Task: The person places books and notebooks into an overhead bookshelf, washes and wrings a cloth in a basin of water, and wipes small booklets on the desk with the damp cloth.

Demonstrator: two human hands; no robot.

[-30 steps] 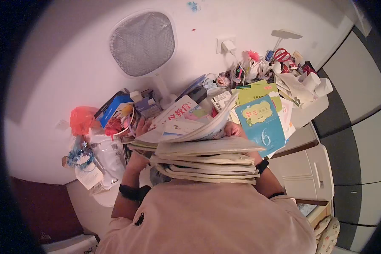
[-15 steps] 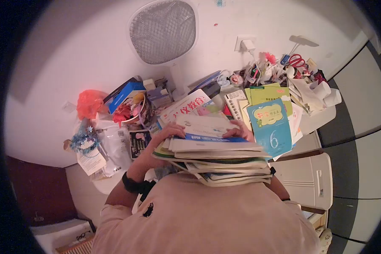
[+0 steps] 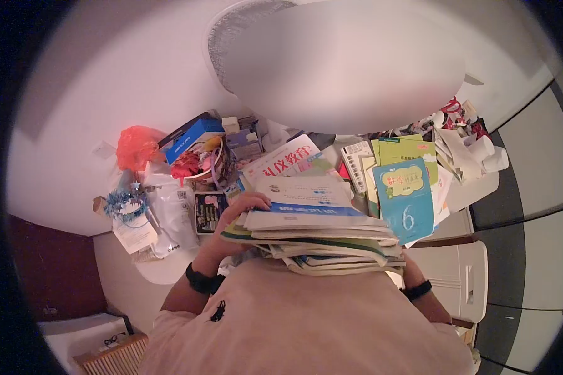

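Note:
A thick stack of books and workbooks [image 3: 322, 232] is held upright-tilted against my chest, its page edges facing me. My left hand [image 3: 249, 205] grips the stack's left side, fingers curled over the top book, which has a white and blue cover [image 3: 313, 210]. My right hand [image 3: 411, 267] is low at the stack's right side; its fingers are hidden behind the books. Just beyond the stack lies a booklet with red lettering [image 3: 288, 159]. To the right is a blue workbook marked 6 [image 3: 406, 209], overlapping a green book [image 3: 413, 150].
At the left are a red plastic bag [image 3: 139, 147], a basket of odds and ends [image 3: 206, 172], blue tinsel [image 3: 126, 203] and a clear plastic package [image 3: 169, 212]. White cups [image 3: 481, 150] and papers stand at the right. A white drawer unit [image 3: 447, 275] is below. A blurred patch covers the top.
My right hand has left the top book and dropped to the stack's right side. My left hand stays on the left edge. The view has shifted slightly.

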